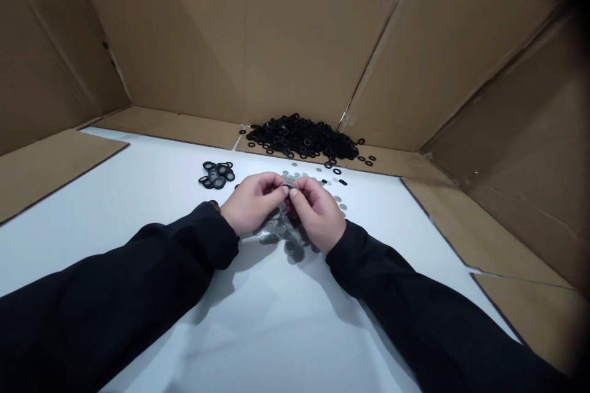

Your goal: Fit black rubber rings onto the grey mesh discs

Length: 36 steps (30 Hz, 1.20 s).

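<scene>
Pinching of a small, thin black ring is shared by the left hand and the right hand, whose fingertips are closed on it, nearly meeting, above the scattered pile of flat, round grey discs. Whether a disc is seated in the ring cannot be told, as it is mostly covered by the fingers. To the left of the pile, on the smooth white counter, a small cluster of black rings with grey centres is seen; beyond the pile, a large heap of loose black rings is set against the brown cardboard wall. The ring could be bent or sprung loose if it were squeezed unevenly, and could be lost among the discs if dropped. Discs could also be scattered by a low-brushing hand.
</scene>
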{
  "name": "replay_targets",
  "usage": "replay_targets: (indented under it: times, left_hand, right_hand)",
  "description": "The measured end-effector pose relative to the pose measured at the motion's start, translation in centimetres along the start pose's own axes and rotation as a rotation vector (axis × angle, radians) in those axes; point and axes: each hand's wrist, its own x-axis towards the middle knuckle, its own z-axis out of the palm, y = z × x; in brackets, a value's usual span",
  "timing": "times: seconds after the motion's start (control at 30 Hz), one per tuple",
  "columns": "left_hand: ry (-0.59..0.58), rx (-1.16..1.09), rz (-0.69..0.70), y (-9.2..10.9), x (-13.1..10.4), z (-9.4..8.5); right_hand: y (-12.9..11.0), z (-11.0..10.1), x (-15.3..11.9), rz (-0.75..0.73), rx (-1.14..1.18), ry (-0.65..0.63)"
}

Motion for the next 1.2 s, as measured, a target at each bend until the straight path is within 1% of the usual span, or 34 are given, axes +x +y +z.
replay_targets:
  times: [0.1, 0.23, 0.4, 0.47, 0.6, 0.7, 0.83, 1.0, 1.1, 1.2]
  left_hand:
    - [0.016, -0.029, 0.0, -0.2, 0.0, 0.1]
    - [0.031, 0.009, 0.003, -0.4, 0.0, 0.0]
    - [0.051, 0.266, 0.069, -0.2, 0.0, -0.2]
    - [0.055, 0.381, 0.115, -0.1, -0.1, -0.3]
    - [0.009, 0.524, 0.186, -0.1, -0.1, -0.5]
    - [-0.001, 0.529, 0.183, -0.3, -0.1, -0.5]
    - [0.018, 0.518, 0.153, -0.4, -0.2, -0.5]
    - [-0.014, 0.516, 0.149, -0.3, -0.1, -0.5]
    - [-0.043, 0.467, 0.121, -0.2, -0.2, -0.5]
    - [-0.065, 0.369, 0.075, -0.1, -0.2, -0.4]
  right_hand:
    - [0.1, 0.1, 0.1, 0.005, 0.017, 0.028]
    - [0.3, 0.0, 0.3, 0.017, -0.052, 0.066]
    - [-0.3, -0.3, 0.3, -0.025, -0.181, 0.03]
    - [-0.7, -0.4, 0.2, -0.046, -0.235, 0.019]
    - [-1.3, -0.3, 0.2, -0.076, -0.306, 0.054]
    - [-1.3, -0.2, 0.1, -0.105, -0.307, 0.09]
    - [-1.0, -0.3, 0.2, -0.079, -0.21, 0.056]
    - [-0.6, -0.7, 0.2, -0.056, -0.237, 0.026]
    - [-0.4, -0.8, 0.1, -0.053, -0.232, 0.017]
    - [-0.1, -0.9, 0.2, -0.042, -0.191, 0.005]
